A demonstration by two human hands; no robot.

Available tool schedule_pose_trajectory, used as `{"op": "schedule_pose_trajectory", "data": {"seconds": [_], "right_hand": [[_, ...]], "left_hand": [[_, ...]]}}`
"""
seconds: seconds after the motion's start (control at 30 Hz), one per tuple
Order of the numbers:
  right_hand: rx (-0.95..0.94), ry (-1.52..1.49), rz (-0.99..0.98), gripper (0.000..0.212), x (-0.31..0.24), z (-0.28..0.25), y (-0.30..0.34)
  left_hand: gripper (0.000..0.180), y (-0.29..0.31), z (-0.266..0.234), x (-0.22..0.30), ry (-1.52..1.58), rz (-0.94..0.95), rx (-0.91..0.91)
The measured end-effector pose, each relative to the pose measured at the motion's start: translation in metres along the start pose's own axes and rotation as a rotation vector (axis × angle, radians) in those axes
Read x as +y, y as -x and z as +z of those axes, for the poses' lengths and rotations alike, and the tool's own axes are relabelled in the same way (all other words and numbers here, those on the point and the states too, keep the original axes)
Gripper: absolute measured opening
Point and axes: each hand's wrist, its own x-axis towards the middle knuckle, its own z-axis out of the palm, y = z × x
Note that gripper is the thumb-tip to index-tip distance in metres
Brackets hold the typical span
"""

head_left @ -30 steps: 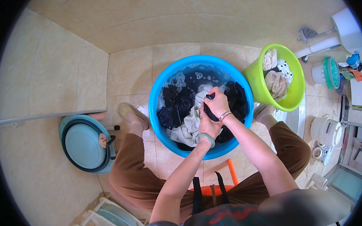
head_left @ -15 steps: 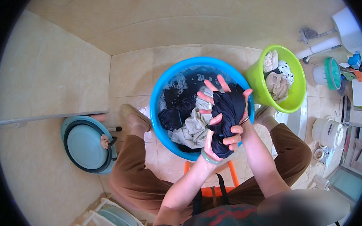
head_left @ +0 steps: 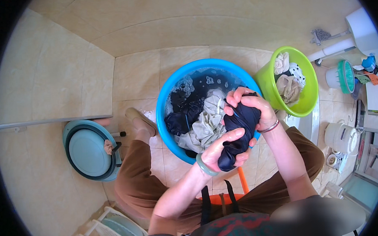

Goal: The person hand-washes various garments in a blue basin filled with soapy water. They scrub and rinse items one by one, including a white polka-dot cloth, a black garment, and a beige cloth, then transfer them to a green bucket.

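A bunched, wet dark garment [head_left: 243,120] is gripped in both hands above the near right rim of a round blue basin [head_left: 161,115]. My left hand [head_left: 216,151], with a pale green bangle at its wrist, is closed round the lower end of the garment. My right hand [head_left: 263,112] wraps the upper end, its fingers curled over the top. Inside the basin, dark soapy water [head_left: 200,80] surrounds a light grey garment [head_left: 204,129] and a dark piece of clothing [head_left: 181,120]. Part of the basin's contents is hidden behind my hands.
A lime-green bucket [head_left: 310,92] with light clothes and a dotted cloth stands right of the basin. At left, teal basins [head_left: 89,153] lean by the wall. An orange stool [head_left: 242,179] is between my legs. A white container [head_left: 340,138] sits far right.
My right hand's spread fingers have closed over the top of the dark garment. My left hand has shifted slightly left, and the garment's lower end has moved a little toward me.
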Motion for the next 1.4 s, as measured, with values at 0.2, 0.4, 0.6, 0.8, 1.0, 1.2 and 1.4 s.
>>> {"op": "schedule_pose_trajectory", "data": {"seconds": [0.2,0.4,0.6,0.8,1.0,1.2,1.4], "right_hand": [[0.225,0.359,0.025,0.025,-0.001,0.017,0.003],[0.281,0.760,0.031,0.034,0.013,0.010,-0.004],[0.409,1.004,0.005,0.039,0.036,-0.003,-0.024],[0.536,1.197,-0.055,0.037,0.057,-0.018,-0.044],[0.672,1.335,-0.057,0.037,0.086,-0.048,-0.059],[0.798,1.338,-0.083,0.040,0.114,-0.081,-0.071],[0.623,0.279,0.184,0.049,0.040,-0.107,-0.030]], "left_hand": [[0.037,0.011,0.010,0.018,-0.537,-0.123,0.366],[0.029,0.005,-0.002,0.017,-0.789,-0.036,0.569],[0.032,-0.012,-0.050,0.012,-0.891,0.242,0.654],[0.047,-0.029,-0.085,0.015,-1.054,0.448,0.756],[0.070,-0.044,-0.147,0.015,-1.262,0.520,0.960],[0.076,-0.042,-0.155,0.019,-1.555,0.263,1.253],[0.060,-0.022,-0.100,0.063,-0.895,0.467,0.972]]}}
